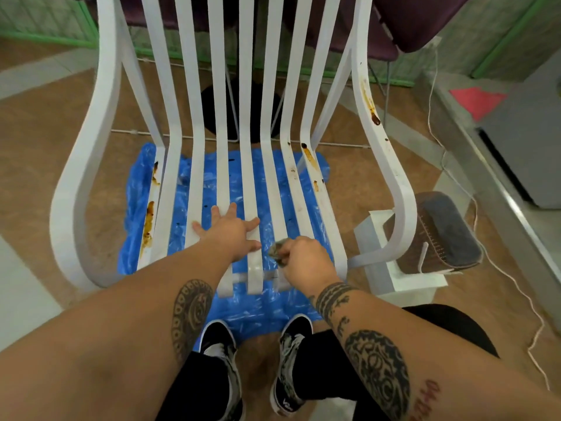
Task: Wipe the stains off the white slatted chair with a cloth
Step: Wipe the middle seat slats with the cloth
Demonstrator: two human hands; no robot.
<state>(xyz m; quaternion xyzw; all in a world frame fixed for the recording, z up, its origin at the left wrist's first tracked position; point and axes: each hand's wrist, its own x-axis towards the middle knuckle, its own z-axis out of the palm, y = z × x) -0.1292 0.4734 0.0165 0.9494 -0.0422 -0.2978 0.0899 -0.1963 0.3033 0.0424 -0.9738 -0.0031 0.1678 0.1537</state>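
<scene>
Chair (194, 117) stands over a blue sheet (258, 311) on the floor, its seat toward the person. Left hand (227, 235) lies flat on the middle seat slats, fingers straight and spread, holding nothing. Right hand (306, 262), just beside it, is curled round a wadded cloth (277, 250) pressed to a slat near the seat's front edge. Brown stains (309, 154) mark the right slats, the right armrest and the leftmost seat slat. Two black shoes (218, 338) rest at the sheet's near edge
</scene>
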